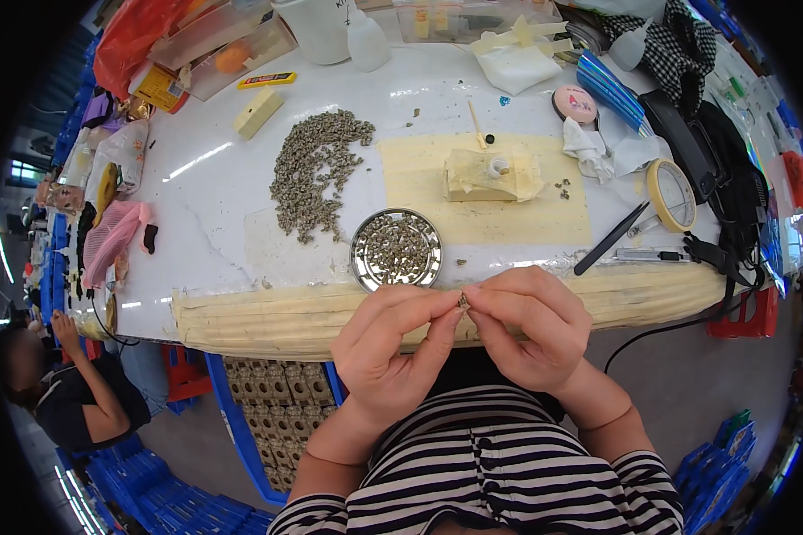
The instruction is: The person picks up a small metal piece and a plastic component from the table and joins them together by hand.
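Note:
Just past the table's near edge, my left hand [393, 343] and my right hand [533, 328] meet at the fingertips. Both pinch one tiny grey-brown metal-looking part [463, 303], mostly covered by the fingers. Behind my left hand stands a round shiny metal dish [358, 259] holding many small parts of similar colour. A large loose pile of small grey parts [303, 178] spreads over the white table to the left of and beyond the dish. A single small part [461, 262] lies between the dish and my right hand.
A tape-covered block [473, 183] sits on a yellowish sheet [410, 214]. Black tweezers [611, 238], a cutter knife [651, 256] and a tape roll [672, 196] lie at right. Masking tape covers the front edge [241, 316]. A blue crate [232, 419] of blocky parts stands below; another person [80, 383] sits far left.

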